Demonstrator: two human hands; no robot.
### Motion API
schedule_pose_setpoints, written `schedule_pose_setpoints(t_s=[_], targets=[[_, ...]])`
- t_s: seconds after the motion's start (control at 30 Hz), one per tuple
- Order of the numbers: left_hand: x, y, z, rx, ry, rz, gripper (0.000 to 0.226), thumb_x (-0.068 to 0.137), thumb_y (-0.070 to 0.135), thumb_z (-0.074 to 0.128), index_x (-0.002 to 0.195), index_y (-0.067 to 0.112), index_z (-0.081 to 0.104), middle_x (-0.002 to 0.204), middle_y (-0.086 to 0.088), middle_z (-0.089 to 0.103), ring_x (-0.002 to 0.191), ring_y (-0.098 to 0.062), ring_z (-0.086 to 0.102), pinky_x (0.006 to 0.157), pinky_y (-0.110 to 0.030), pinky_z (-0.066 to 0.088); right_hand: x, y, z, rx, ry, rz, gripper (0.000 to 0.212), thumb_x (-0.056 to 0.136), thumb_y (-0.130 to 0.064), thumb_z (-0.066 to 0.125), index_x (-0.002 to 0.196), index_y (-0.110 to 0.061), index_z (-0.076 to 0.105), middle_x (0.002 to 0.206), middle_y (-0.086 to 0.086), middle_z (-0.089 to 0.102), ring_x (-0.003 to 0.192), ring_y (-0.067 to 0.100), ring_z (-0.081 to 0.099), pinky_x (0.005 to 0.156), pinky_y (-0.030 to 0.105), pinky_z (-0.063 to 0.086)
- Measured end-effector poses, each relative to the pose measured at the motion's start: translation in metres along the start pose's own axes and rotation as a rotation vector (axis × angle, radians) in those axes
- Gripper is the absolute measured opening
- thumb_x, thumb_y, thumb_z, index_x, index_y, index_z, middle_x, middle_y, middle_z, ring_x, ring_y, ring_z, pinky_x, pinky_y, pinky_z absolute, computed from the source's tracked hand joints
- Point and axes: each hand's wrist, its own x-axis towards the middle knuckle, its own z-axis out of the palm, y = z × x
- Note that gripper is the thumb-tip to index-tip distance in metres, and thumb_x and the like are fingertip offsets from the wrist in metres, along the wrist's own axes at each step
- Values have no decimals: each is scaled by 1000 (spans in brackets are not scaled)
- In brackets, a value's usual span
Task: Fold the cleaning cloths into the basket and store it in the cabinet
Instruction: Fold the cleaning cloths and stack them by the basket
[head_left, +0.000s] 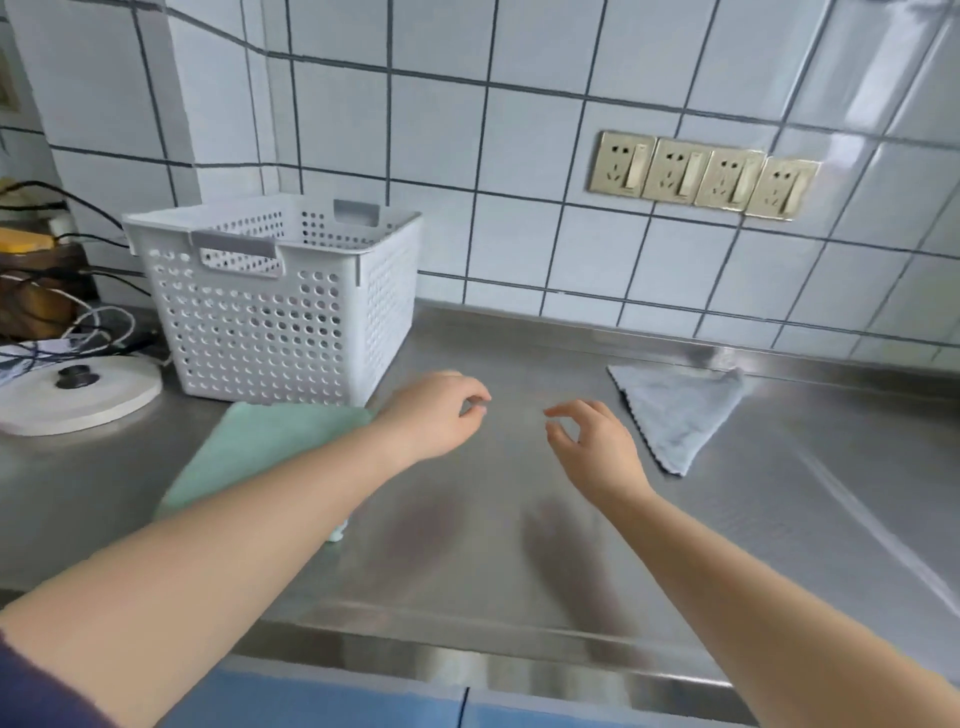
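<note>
From the head view, both bare forearms reach over the steel worktop (519, 545) toward the middle of the frame. The left hand (436, 413) hovers with fingers loosely curled, thumb and forefinger near each other but pinching nothing. The right hand (592, 441) hangs the same way, its grip slack and empty. Neither hand touches a cloth.

The white basket (275, 306) stands upright at centre left, against the tiled wall; through its holes I can make out nothing inside. A green cloth (260, 452) lies flat just in front of the basket, partly under the left forearm. A grey cloth (675, 410) lies right of centre, well apart from the basket, bunched into a rough triangle. A white round lid (78, 400) and a tangle of cables (78, 317) sit at the left edge. No cabinet door shows clearly; only a blue front below the worktop edge.

Risks, as I judge them: the left forearm could drag the green cloth off the near edge when it pulls back. A hasty fold on slick steel may slide and come loose. Lifting the basket could snag the cables beside it.
</note>
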Motion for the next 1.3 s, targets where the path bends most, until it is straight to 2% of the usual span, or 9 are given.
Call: schedule_pose_setpoints(t_s=[0.17, 0.3, 0.53, 0.83, 0.97, 1.07, 1.13, 1.2, 1.3], targets=[[39, 43, 46, -75, -106, 64, 26, 92, 23, 53, 116, 18, 64, 117, -2, 63, 112, -17, 56, 92, -23, 39, 15, 68, -33, -117, -9, 201, 29, 91, -35, 50, 116, -28, 63, 130, -2, 52, 114, 20, 53, 99, 40, 41], [68, 71, 80, -80, -191, 100, 29, 93, 24, 53, 119, 18, 62, 123, -2, 60, 116, -18, 53, 99, -29, 40, 27, 106, -44, -307, -93, 293, 33, 88, -42, 52, 116, -27, 62, 125, 2, 52, 118, 25, 48, 95, 38, 41], [103, 107, 128, -50, -347, 191, 39, 91, 20, 53, 130, 22, 55, 126, -6, 54, 117, -22, 50, 96, -31, 41, 39, 136, -40, -449, -113, 162, 23, 92, -26, 44, 98, -18, 65, 99, 5, 53, 100, 30, 53, 71, 31, 42], [125, 134, 156, -100, -270, 300, 26, 83, 12, 58, 103, 23, 71, 109, -3, 64, 109, -23, 54, 93, -32, 43, 50, 145, -67, -427, -193, 138, 29, 96, -37, 43, 102, -23, 68, 103, 3, 57, 91, 26, 60, 70, 28, 43], [130, 140, 157, -118, -179, 275, 21, 86, 16, 54, 96, 23, 70, 104, 1, 68, 103, -23, 59, 84, -37, 48, 51, 144, -79, -319, -146, 164, 25, 92, -26, 49, 72, -32, 62, 92, 1, 55, 71, 20, 52, 63, 26, 36], [131, 150, 150, -123, -102, 256, 21, 87, 16, 48, 98, 22, 65, 105, 1, 68, 99, -25, 61, 79, -36, 49, 52, 139, -86, -188, -73, 171, 16, 90, -34, 53, 98, -24, 62, 103, 0, 59, 82, 18, 58, 70, 29, 45], [132, 155, 143, -129, -68, 264, 23, 86, 14, 47, 100, 21, 63, 107, 0, 66, 99, -25, 59, 78, -33, 47, 53, 132, -92, -139, -59, 193, 39, 87, -45, 56, 119, -22, 54, 110, -3, 60, 91, 15, 60, 74, 28, 47], [133, 158, 135, -144, -63, 268, 22, 88, 14, 46, 101, 19, 63, 109, -1, 65, 101, -24, 58, 77, -33, 46, 57, 126, -97, -185, -75, 219, 38, 88, -39, 55, 121, -21, 55, 109, -3, 64, 94, 17, 61, 74, 28, 47], [130, 156, 123, -176, -52, 275, 20, 91, 16, 48, 101, 17, 64, 106, -2, 65, 100, -23, 57, 74, -32, 44, 62, 112, -109, -412, -181, 204, 23, 88, -25, 51, 103, -17, 67, 85, 3, 66, 80, 23, 62, 60, 19, 40]])
